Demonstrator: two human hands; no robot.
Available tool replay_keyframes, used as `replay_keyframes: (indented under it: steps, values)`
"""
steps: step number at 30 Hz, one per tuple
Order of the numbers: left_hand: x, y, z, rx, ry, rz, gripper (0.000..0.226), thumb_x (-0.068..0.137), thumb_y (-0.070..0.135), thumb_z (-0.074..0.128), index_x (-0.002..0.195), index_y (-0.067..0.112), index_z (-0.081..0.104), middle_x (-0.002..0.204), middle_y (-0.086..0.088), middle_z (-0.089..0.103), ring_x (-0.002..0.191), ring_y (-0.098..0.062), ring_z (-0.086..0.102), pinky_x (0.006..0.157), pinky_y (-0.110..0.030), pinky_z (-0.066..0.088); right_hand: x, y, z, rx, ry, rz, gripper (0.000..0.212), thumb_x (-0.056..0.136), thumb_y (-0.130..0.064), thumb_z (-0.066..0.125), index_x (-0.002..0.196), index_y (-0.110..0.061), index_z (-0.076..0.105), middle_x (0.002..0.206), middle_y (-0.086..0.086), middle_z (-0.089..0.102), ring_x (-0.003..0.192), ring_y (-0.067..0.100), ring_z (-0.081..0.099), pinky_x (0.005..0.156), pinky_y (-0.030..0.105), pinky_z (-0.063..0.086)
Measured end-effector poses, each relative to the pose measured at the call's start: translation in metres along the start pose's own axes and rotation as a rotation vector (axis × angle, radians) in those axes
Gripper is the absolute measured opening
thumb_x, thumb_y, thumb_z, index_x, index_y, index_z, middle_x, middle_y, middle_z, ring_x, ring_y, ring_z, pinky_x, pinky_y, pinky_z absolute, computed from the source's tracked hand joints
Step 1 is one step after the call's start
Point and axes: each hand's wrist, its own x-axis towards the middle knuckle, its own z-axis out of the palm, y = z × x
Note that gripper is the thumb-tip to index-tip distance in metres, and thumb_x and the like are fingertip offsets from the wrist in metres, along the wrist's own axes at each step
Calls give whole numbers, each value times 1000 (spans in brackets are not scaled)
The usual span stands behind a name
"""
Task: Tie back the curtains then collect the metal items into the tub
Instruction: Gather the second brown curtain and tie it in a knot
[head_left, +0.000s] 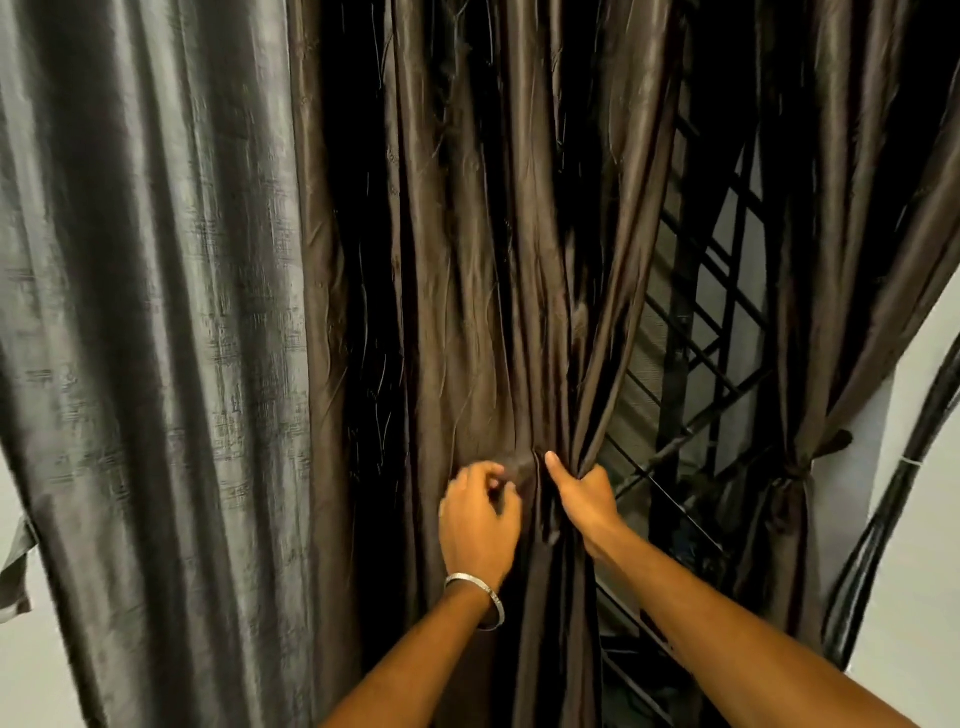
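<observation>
The brown curtain (498, 291) is gathered into a narrow waist directly between the two hands. The right hand (584, 501) is clenched on the curtain's right edge, thumb pointing up along the folds, with the bunched cloth just to its left and falling below it past the forearm. The left hand (480, 519) is held against the gather from the other side, fingers curled at the pinched spot; it is blurred, so whether cloth or a tie is actually gripped cannot be told. A bangle (478, 597) is worn on the left wrist.

To the right of the right hand, a window grille (696, 374) is exposed through the gap. Farther right, well apart from both hands, a second brown curtain (810, 322) is seen already cinched by a tie (800, 467). To the left of the left hand a grey curtain (156, 312) hangs loose.

The curtain tops and hems are cut off by the frame. The gathered spot itself is smeared by motion, and deep folds above the hands are lost in shadow.
</observation>
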Motion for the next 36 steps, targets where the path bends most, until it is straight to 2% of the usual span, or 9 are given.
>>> replay_keyframes:
  steps: [6, 9, 14, 17, 23, 26, 29, 33, 36]
  values:
    - [17, -5, -17, 193, 315, -206, 56, 75, 29, 76, 122, 14, 49, 129, -11, 47, 114, -32, 48, 91, -49, 42, 2, -3, -6, -11, 19, -10, 55, 90, -37, 66, 131, -3, 54, 128, 14, 62, 118, 31, 59, 101, 40, 47]
    - [18, -10, -13, 57, 86, -260, 60, 86, 24, 68, 137, 12, 38, 133, -12, 54, 119, -31, 54, 102, -49, 42, -5, -3, -3, 35, -45, -24, 51, 88, -33, 70, 130, -7, 57, 124, 10, 65, 113, 26, 62, 98, 37, 49]
    - [8, -9, -2, -44, -196, -91, 51, 91, 8, 54, 139, 15, 39, 134, -4, 58, 120, -23, 58, 100, -41, 48, -23, -9, 6, 159, -314, -61, 40, 84, -29, 75, 121, -21, 63, 111, -6, 71, 95, 4, 68, 79, 18, 54]
    - [3, 0, 3, -94, -286, -82, 53, 86, 1, 49, 137, 18, 44, 131, -1, 60, 118, -22, 58, 96, -38, 50, -26, -9, 14, 149, -415, -79, 37, 81, -31, 77, 116, -25, 66, 110, -5, 73, 100, 4, 69, 90, 25, 54]
    - [2, 2, 4, -165, -376, -62, 48, 87, 10, 55, 133, 22, 55, 115, 5, 69, 103, -10, 65, 83, -24, 53, -21, -8, 21, 131, -234, -69, 40, 82, -29, 77, 117, -15, 64, 105, -2, 71, 98, 10, 67, 78, 19, 51]
    - [3, 0, -4, -193, -266, -98, 40, 85, 28, 67, 123, 29, 56, 99, 12, 70, 92, 0, 65, 79, -25, 55, -9, -8, 23, 35, -55, 13, 50, 84, -37, 74, 119, -5, 61, 112, 7, 69, 103, 23, 66, 78, 27, 48]
    - [10, -4, -18, -120, 33, -146, 30, 83, 37, 67, 108, 28, 54, 87, 11, 60, 82, -10, 60, 74, -38, 54, -1, -8, 20, 4, -14, 41, 54, 85, -41, 71, 123, -4, 59, 118, 10, 66, 107, 26, 63, 82, 28, 47]
    - [29, -15, -31, 151, 349, -240, 52, 75, 38, 75, 115, 16, 50, 122, -8, 47, 107, -31, 48, 88, -48, 44, -1, -13, 15, -15, 12, 62, 53, 88, -38, 68, 125, -2, 55, 124, 11, 62, 114, 30, 59, 86, 30, 45]
    - [40, -24, -36, 158, 392, -358, 72, 69, 46, 77, 124, 14, 43, 136, -11, 40, 118, -37, 42, 94, -53, 38, -3, -17, 14, -9, 33, 83, 53, 90, -35, 68, 127, -2, 52, 126, 12, 61, 117, 31, 58, 88, 31, 44]
